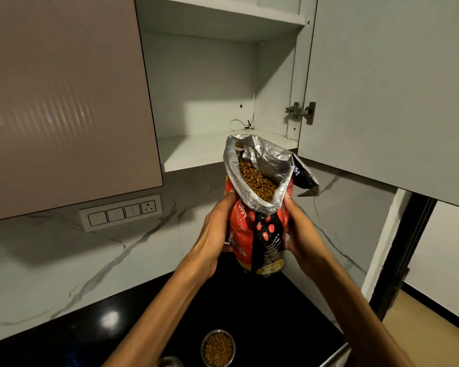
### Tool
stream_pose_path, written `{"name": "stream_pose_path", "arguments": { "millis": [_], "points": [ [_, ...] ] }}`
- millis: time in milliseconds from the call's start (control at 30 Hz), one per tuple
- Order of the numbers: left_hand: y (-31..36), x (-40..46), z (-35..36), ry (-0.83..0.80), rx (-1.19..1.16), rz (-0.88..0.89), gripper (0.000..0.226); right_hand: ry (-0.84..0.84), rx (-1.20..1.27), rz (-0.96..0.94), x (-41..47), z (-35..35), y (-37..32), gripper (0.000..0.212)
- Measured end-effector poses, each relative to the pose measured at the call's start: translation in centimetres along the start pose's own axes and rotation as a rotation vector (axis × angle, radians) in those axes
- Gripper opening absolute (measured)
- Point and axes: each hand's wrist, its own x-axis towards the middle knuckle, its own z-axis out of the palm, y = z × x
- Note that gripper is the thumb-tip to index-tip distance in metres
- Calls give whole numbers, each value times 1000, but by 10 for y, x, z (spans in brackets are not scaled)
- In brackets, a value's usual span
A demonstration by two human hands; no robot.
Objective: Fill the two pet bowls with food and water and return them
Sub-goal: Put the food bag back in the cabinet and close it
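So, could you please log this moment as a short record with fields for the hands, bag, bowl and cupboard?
left hand: grips the food bag's left side
right hand: grips its right side
food bag: upright, top open, kibble visible
bowl: on black counter, holds kibble
cupboard: door open, lower shelf bare near the bag
second bowl: cannot confirm

Red and black food bag with silver foil lining, brown kibble, steel bowl of brown kibble, black counter, white grey-veined marble wall, white cabinet, taupe door
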Motion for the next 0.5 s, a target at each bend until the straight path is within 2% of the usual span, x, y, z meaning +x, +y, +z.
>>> {"name": "stream_pose_path", "arguments": {
  "millis": [133, 333, 500],
  "points": [
    [17, 2, -2, 2, 47, 20, 54, -1, -20, 11, 2, 2, -14, 59],
    [39, 6, -7, 18, 75, 51, 55, -31, -26, 14, 5, 7, -36, 53],
    [58, 12, -11, 7, 122, 82, 51, 4, -23, 16, 11, 10, -55, 56]
  ]
}}
